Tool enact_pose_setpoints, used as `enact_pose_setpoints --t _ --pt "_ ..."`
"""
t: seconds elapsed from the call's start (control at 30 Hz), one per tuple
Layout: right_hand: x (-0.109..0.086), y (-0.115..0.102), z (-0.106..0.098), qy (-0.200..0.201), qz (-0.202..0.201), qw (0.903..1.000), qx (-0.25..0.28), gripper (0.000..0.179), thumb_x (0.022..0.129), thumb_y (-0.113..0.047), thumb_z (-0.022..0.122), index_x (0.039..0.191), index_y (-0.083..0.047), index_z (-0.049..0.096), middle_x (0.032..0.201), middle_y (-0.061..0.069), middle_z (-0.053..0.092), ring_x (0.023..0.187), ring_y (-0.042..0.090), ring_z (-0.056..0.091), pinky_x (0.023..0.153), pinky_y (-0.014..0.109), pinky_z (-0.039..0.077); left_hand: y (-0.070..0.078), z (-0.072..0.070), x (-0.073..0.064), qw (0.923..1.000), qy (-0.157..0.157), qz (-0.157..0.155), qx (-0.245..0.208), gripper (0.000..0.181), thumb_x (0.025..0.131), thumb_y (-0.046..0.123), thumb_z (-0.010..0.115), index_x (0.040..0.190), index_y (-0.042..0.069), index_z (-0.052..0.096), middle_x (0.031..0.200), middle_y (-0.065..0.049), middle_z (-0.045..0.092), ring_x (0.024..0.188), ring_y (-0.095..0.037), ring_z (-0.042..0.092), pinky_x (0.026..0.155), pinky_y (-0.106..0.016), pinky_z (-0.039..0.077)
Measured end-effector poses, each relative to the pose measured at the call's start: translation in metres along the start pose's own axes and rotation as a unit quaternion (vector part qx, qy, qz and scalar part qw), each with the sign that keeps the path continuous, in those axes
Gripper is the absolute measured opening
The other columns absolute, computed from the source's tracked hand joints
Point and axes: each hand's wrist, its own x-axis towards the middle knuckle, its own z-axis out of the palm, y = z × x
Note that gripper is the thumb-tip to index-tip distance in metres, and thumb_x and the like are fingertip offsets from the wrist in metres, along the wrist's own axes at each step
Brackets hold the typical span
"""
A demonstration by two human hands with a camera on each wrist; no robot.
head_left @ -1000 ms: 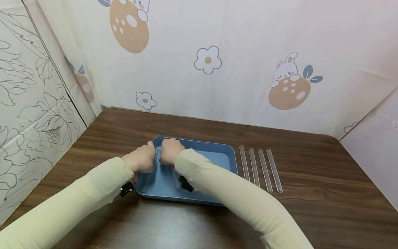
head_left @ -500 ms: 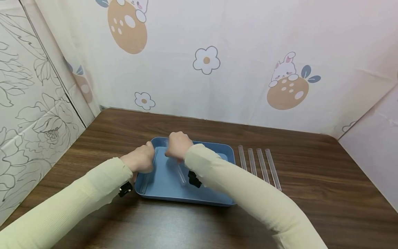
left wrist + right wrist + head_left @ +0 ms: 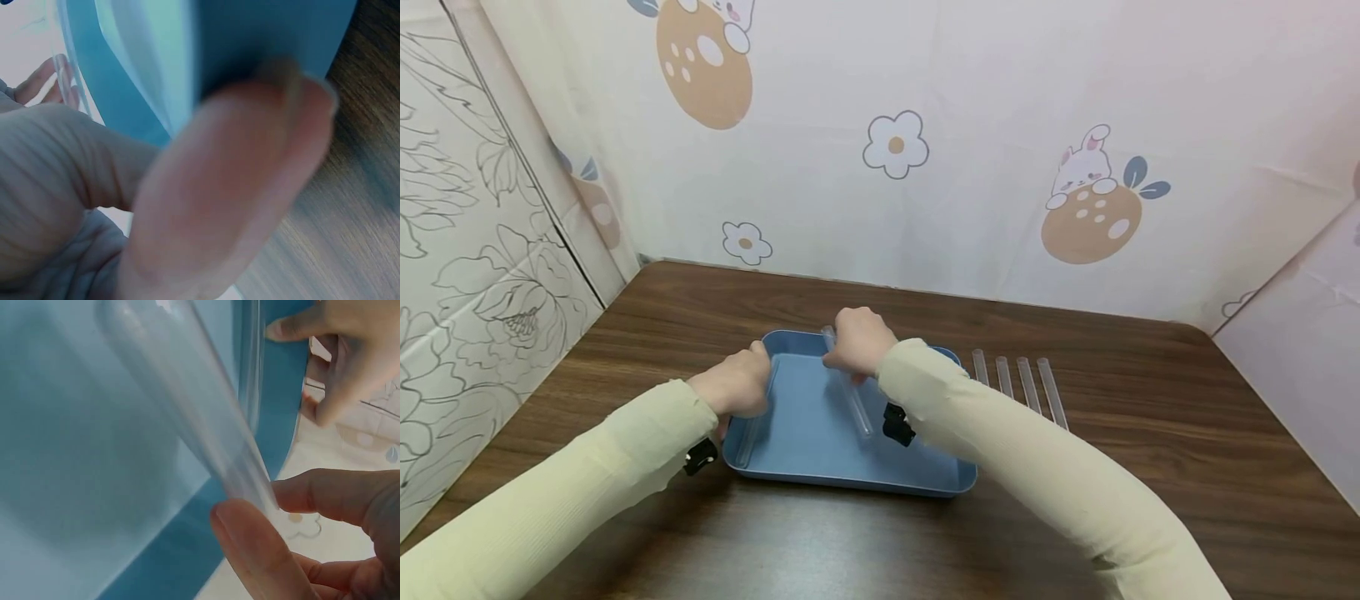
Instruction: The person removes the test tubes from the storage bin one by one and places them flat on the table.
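A blue rectangular tray (image 3: 850,482) sits on the table. My left hand (image 3: 736,383) grips its left wall, thumb on the inner side and fingers outside, as the right wrist view shows. Between thumb and index finger my right hand (image 3: 859,342) pinches a clear test tube (image 3: 857,408) near its far end. That tube (image 3: 181,394) slants above the tray floor, its rounded end toward the person. Along the tray's left wall lies a second clear test tube (image 3: 749,437), close to the left thumb; the left hand partly covers it in the head view.
Several more clear test tubes (image 3: 1028,383) lie side by side on the brown wooden table (image 3: 1150,450), right of the tray; the right sleeve (image 3: 1000,425) hides their near ends. A patterned cloth (image 3: 970,167) hangs behind the table's back edge.
My right hand has lifted and moved to the right with the test tube, away from the tray's left side toward its middle. The left hand keeps its grip on the tray.
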Motion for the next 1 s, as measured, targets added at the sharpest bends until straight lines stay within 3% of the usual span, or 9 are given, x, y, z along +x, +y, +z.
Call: enact_pose_setpoints --t 0.17,0.3,0.5,0.77,1.0 --pt "-0.004 0.011 -0.012 0.006 0.007 0.9999 0.004 0.015 0.087 -0.012 0.068 0.083 0.002 0.062 0.081 0.016 0.064 0.055 0.024 0.069 0.05 0.023 0.058 -0.001 -0.001 0.0 1.0 -0.001 0.003 0.002 0.065 0.084 -0.009 0.049 0.136 -0.022 0.013 0.106 -0.049 0.048 0.035 -0.028 0.058 0.033 -0.032 0.052" --pt "-0.008 0.02 -0.024 0.01 0.012 0.9998 0.011 0.018 0.087 -0.012 0.067 0.074 -0.001 0.059 0.072 0.015 0.063 0.054 0.024 0.069 0.054 0.027 0.061 -0.001 -0.001 -0.001 1.0 0.001 0.005 0.005 0.064 0.084 -0.009 0.049 0.135 -0.022 0.014 0.105 -0.049 0.049 0.035 -0.028 0.058 0.033 -0.032 0.052" --pt "-0.015 0.038 -0.042 0.015 0.013 0.9998 0.008 0.044 0.087 -0.013 0.063 0.049 -0.012 0.042 0.048 0.007 0.056 0.052 0.023 0.068 0.058 0.03 0.061 0.0 -0.001 -0.001 1.0 -0.004 0.005 -0.001 0.066 0.084 -0.009 0.05 0.137 -0.022 0.011 0.107 -0.05 0.048 0.035 -0.028 0.058 0.033 -0.032 0.052" --pt "-0.026 0.059 -0.058 0.016 0.018 0.9997 0.007 0.048 0.087 -0.01 0.058 0.044 -0.015 0.037 0.042 0.004 0.051 0.043 0.012 0.06 0.058 0.03 0.06 0.001 -0.001 -0.001 0.9999 -0.011 0.002 -0.007 0.066 0.085 -0.009 0.048 0.137 -0.022 0.01 0.105 -0.051 0.048 0.036 -0.029 0.059 0.034 -0.034 0.053" --pt "-0.033 0.073 -0.067 0.016 0.015 0.9998 -0.001 0.047 0.089 -0.01 0.057 0.044 -0.014 0.043 0.046 0.007 0.059 0.053 0.024 0.067 0.067 0.034 0.062 0.002 -0.001 0.0 0.9999 -0.013 0.0 -0.003 0.068 0.085 -0.01 0.048 0.138 -0.022 0.007 0.11 -0.052 0.045 0.037 -0.029 0.059 0.034 -0.033 0.053"
